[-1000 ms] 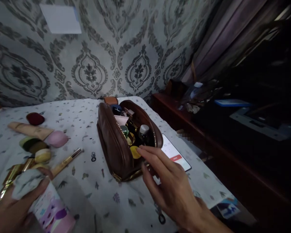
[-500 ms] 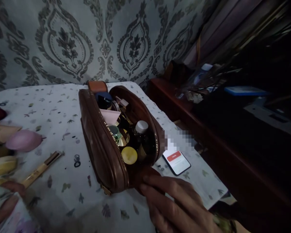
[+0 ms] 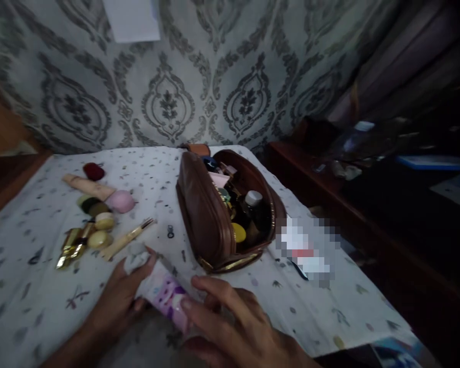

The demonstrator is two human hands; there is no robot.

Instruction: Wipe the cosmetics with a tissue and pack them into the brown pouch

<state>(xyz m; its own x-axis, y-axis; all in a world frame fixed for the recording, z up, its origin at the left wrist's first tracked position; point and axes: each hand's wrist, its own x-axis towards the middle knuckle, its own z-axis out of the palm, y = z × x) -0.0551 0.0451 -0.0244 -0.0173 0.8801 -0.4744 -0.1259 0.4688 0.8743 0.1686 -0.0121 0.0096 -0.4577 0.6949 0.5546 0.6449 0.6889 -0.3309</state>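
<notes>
My left hand (image 3: 128, 283) is closed around a white and purple tube (image 3: 164, 294), probably soft plastic, near its whitish cap end. At the tube's lower end is my right hand (image 3: 237, 322), fingers apart and half curled; one fingertip overlaps the tube's edge, and whether it presses there is unclear. Beyond both hands stands a brown toiletry bag (image 3: 203, 209), unzipped. Inside it show a dark bottle with a white cap (image 3: 253, 198), a yellow lid (image 3: 238, 233) and a pale pink item (image 3: 219, 179).
Left on the patterned cloth lie a brush (image 3: 126, 238), a pink makeup sponge (image 3: 122, 201), a beige tube (image 3: 88, 186), a dark red item (image 3: 94, 171), small round jars (image 3: 100, 239) and gold items (image 3: 71, 248). A blurred phone (image 3: 308, 255) lies right of the bag.
My right hand has let go of the bag's front end and moved left to the tube. The tube, in my left hand, has come further into view. The camera has turned left.
</notes>
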